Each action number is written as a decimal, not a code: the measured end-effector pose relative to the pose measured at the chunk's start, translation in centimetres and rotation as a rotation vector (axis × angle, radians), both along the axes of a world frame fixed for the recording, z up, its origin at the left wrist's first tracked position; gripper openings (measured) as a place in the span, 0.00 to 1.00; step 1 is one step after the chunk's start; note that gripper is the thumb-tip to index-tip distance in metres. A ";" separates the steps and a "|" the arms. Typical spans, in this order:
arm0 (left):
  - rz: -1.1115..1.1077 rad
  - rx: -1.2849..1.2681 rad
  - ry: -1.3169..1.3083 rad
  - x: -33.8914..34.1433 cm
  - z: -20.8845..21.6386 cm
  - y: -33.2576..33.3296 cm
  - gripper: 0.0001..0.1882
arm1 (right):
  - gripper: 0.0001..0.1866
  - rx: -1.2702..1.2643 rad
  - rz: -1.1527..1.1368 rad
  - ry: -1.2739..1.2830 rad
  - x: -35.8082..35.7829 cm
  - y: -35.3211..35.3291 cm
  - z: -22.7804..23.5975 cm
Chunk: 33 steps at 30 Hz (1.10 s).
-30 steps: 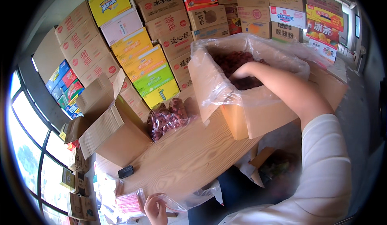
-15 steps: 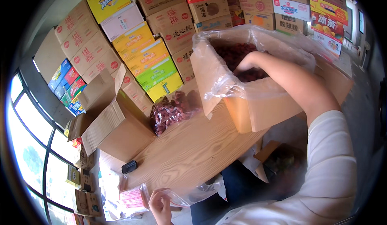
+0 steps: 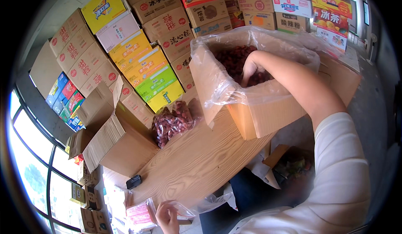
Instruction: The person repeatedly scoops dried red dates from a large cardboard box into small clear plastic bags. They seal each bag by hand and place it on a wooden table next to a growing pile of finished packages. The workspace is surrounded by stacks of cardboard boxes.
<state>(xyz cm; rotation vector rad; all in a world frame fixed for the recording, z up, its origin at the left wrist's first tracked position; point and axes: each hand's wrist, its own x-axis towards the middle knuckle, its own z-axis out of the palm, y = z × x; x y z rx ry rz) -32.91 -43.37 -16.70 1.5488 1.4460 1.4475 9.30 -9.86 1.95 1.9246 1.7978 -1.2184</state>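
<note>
My right hand [image 3: 252, 67] is down inside a large cardboard box [image 3: 274, 118] lined with a clear plastic bag [image 3: 228, 92]. Dark red dried dates [image 3: 231, 60] fill the part I can see, and my fingertips are sunk among them, so their grip is hidden. At the lower edge, my left hand [image 3: 167, 218] is closed, pinching the edge of a thin clear plastic bag [image 3: 184, 211] beside the table's near edge. Close to that hand lies a stack of pink-and-clear packaging bags [image 3: 140, 214].
On the wood-grain table [image 3: 188, 158] stand an open cardboard carton [image 3: 130, 144], a clear bag of dates [image 3: 175, 121] and a small black object [image 3: 134, 182]. Stacked cartons [image 3: 165, 20] line the far side. Below the table's right side sits another open box [image 3: 293, 162].
The view has shifted slightly, moving the scene a little left. My right hand has turned and reaches down among the dates; my left hand keeps hold of the clear bag.
</note>
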 end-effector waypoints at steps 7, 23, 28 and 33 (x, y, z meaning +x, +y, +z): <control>0.007 0.010 0.029 -0.1 0.0 0.5 0.08 | 0.09 -0.115 0.023 -0.006 1.5 3.3 -2.1; -0.014 0.009 0.008 0.4 0.8 0.9 0.06 | 0.29 -0.281 0.042 -0.022 1.8 5.2 -3.5; 0.071 0.043 -0.027 0.0 2.5 1.6 0.11 | 0.36 -0.271 0.070 -0.019 1.1 4.6 -2.9; 0.147 0.235 -0.087 2.0 10.0 4.0 0.11 | 0.37 -0.224 0.029 -0.001 1.5 4.0 -2.9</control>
